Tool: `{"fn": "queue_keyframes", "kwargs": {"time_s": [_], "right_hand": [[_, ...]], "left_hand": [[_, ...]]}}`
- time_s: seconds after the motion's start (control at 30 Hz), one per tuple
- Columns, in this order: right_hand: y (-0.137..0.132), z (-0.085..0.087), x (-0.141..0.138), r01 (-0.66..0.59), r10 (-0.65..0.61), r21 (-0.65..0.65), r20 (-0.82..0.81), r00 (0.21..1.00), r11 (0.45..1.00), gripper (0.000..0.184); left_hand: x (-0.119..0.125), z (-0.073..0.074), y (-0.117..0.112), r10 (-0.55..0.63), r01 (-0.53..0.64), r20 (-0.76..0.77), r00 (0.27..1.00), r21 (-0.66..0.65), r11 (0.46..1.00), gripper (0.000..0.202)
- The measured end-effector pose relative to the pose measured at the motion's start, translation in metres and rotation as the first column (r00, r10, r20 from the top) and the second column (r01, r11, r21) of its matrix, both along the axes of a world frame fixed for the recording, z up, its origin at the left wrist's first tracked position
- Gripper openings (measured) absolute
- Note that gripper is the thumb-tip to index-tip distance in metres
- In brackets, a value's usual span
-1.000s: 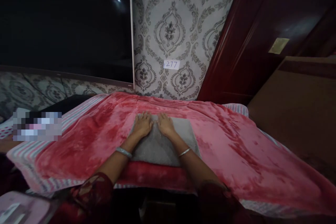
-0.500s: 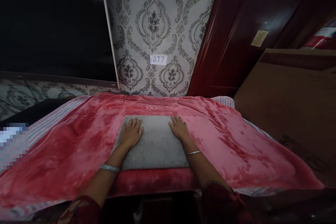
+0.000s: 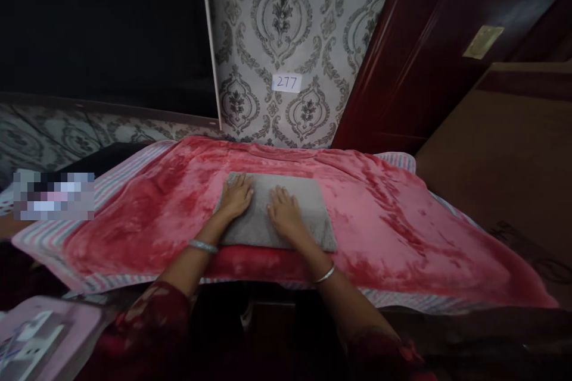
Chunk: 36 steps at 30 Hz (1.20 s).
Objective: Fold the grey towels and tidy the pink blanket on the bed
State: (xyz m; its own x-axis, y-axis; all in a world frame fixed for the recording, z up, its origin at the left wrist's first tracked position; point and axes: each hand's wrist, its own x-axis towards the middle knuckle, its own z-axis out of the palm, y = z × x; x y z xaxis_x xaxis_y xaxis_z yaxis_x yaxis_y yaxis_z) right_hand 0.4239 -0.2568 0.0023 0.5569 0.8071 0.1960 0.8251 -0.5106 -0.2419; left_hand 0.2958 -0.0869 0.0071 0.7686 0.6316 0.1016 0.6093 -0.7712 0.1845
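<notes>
A folded grey cloth lies flat on a red fleece blanket that covers the table. My left hand rests palm down on the cloth's far left corner, fingers stretched out. My right hand lies flat on the middle of the cloth, fingers spread. Each wrist wears a thin bangle. Neither hand holds anything.
A striped sheet shows under the blanket's edges. Behind stands a patterned wall with a "277" label, a dark screen at left, a dark red door at right. A pink object sits at the lower left.
My right hand slid from the cloth's right side toward its middle. My left hand stayed near the left corner. The camera view shifted a little.
</notes>
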Motion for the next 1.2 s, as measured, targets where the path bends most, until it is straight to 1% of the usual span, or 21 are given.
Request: {"fn": "queue_keyframes", "kwargs": {"time_s": [0.07, 0.13, 0.2, 0.27, 0.37, 0.43, 0.53, 0.6, 0.67, 0.77, 0.83, 0.9, 1.0, 1.03, 1.1, 1.17, 1.2], "right_hand": [[0.007, -0.003, -0.039, -0.124, 0.124, -0.009, -0.015, 0.992, 0.992, 0.057], [0.014, -0.008, -0.068, -0.203, 0.202, -0.022, -0.037, 0.979, 0.979, 0.056], [0.018, -0.014, -0.086, -0.243, 0.241, -0.032, -0.053, 0.969, 0.970, 0.057], [0.018, -0.018, -0.091, -0.255, 0.253, -0.036, -0.058, 0.966, 0.966, 0.057], [0.005, -0.021, -0.080, -0.231, 0.228, -0.050, -0.060, 0.972, 0.972, 0.060], [-0.013, -0.023, -0.065, -0.175, 0.171, -0.073, -0.054, 0.984, 0.982, 0.064], [-0.051, -0.033, -0.037, -0.024, 0.022, -0.088, -0.027, 0.999, 0.996, 0.066], [-0.076, -0.042, -0.020, 0.087, -0.088, -0.071, -0.010, 0.996, 0.994, 0.065], [-0.095, -0.051, -0.009, 0.162, -0.163, -0.052, -0.014, 0.987, 0.985, 0.063], [-0.111, -0.059, 0.001, 0.190, -0.192, -0.051, -0.038, 0.981, 0.980, 0.061], [-0.114, -0.059, 0.004, 0.188, -0.191, -0.074, -0.050, 0.980, 0.980, 0.061], [-0.112, -0.052, 0.005, 0.198, -0.202, -0.080, -0.040, 0.979, 0.977, 0.060], [-0.098, -0.033, -0.006, 0.170, -0.170, -0.024, 0.010, 0.985, 0.985, 0.059], [-0.088, -0.026, -0.014, 0.130, -0.130, 0.001, 0.023, 0.991, 0.991, 0.059], [-0.062, -0.011, -0.036, 0.004, -0.005, 0.033, 0.024, 1.000, 0.999, 0.061], [-0.029, -0.002, -0.064, -0.155, 0.154, 0.041, 0.009, 0.988, 0.987, 0.062], [-0.012, 0.000, -0.078, -0.233, 0.234, 0.040, -0.001, 0.972, 0.972, 0.061]], "left_hand": [[-0.014, 0.002, -0.010, -0.022, 0.019, 0.060, 0.998, 0.042, 0.999, 0.057], [-0.032, -0.003, -0.023, -0.057, 0.049, 0.095, 0.994, 0.087, 0.995, 0.055], [-0.049, -0.013, -0.035, -0.079, 0.072, 0.065, 0.995, 0.104, 0.992, 0.054], [-0.059, -0.022, -0.044, -0.082, 0.081, 0.010, 0.997, 0.101, 0.992, 0.054], [-0.062, -0.029, -0.047, -0.080, 0.083, -0.034, 0.996, 0.099, 0.992, 0.056], [-0.061, -0.030, -0.045, -0.079, 0.082, -0.032, 0.996, 0.096, 0.992, 0.056], [-0.059, -0.031, -0.042, -0.084, 0.083, -0.001, 0.996, 0.092, 0.992, 0.056], [-0.059, -0.032, -0.041, -0.088, 0.085, 0.031, 0.996, 0.089, 0.992, 0.055], [-0.060, -0.032, -0.042, -0.088, 0.083, 0.055, 0.995, 0.082, 0.993, 0.054], [-0.060, -0.031, -0.044, -0.082, 0.078, 0.056, 0.995, 0.072, 0.994, 0.053], [-0.060, -0.030, -0.046, -0.084, 0.080, 0.055, 0.995, 0.063, 0.995, 0.053], [-0.062, -0.029, -0.046, -0.088, 0.084, 0.089, 0.992, 0.046, 0.995, 0.053], [-0.073, -0.029, -0.046, -0.052, 0.041, 0.213, 0.976, 0.055, 0.998, 0.050], [-0.079, -0.031, -0.046, -0.027, 0.010, 0.254, 0.967, 0.071, 0.997, 0.049], [-0.092, -0.035, -0.047, 0.019, -0.053, 0.307, 0.952, 0.103, 0.993, 0.048], [-0.105, -0.042, -0.049, 0.048, -0.087, 0.320, 0.946, 0.109, 0.990, 0.049], [-0.111, -0.045, -0.050, 0.053, -0.089, 0.312, 0.949, 0.102, 0.991, 0.050]]}}
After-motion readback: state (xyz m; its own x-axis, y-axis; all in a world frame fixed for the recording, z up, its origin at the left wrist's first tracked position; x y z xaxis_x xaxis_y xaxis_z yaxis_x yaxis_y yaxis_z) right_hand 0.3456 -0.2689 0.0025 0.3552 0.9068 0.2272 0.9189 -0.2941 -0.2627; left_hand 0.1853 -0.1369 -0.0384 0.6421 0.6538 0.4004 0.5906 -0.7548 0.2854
